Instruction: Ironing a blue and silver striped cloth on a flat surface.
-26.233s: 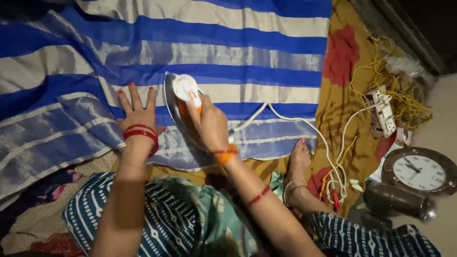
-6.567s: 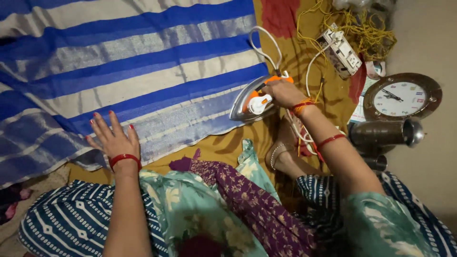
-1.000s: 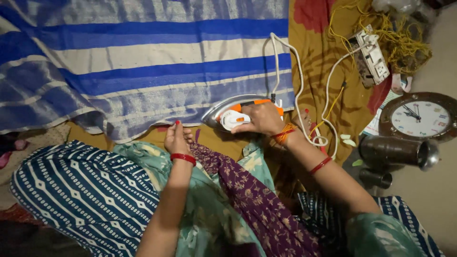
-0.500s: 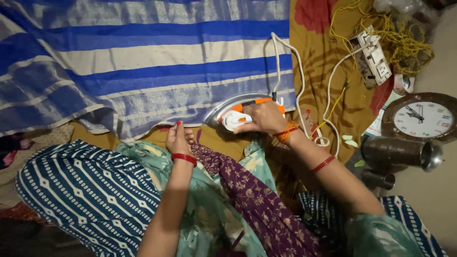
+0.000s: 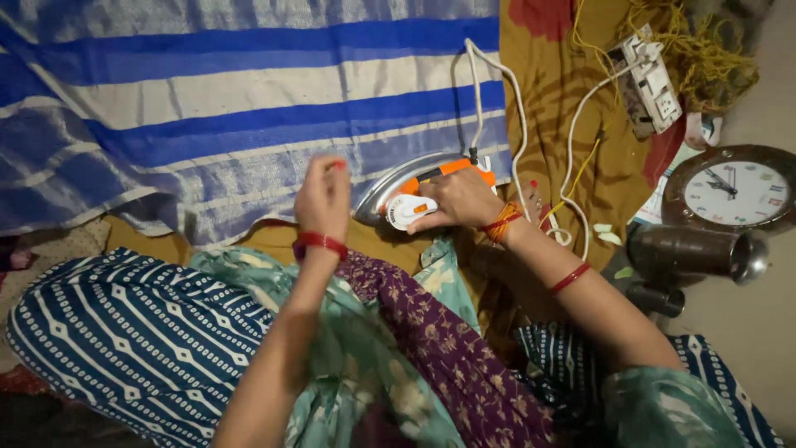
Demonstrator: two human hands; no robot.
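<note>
Near the striped cloth's (image 5: 249, 108) lower right corner, right hand (image 5: 456, 199) is gripping the iron (image 5: 410, 187), parked off the fabric; left hand (image 5: 323, 195) is hovering loosely curled, empty, above the cloth's edge.

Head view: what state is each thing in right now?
Orange-and-white electric iron: tilted on its side, soleplate showing, under right hand grip.
Left hand: raised, empty.
Blue-and-white striped cloth: spread flat.
White cord: attached to iron.
Round wall clock: lying face up.

Red bangles and orange thread circle the wrists; teal floral clothing, purple patterned scarf.
</note>
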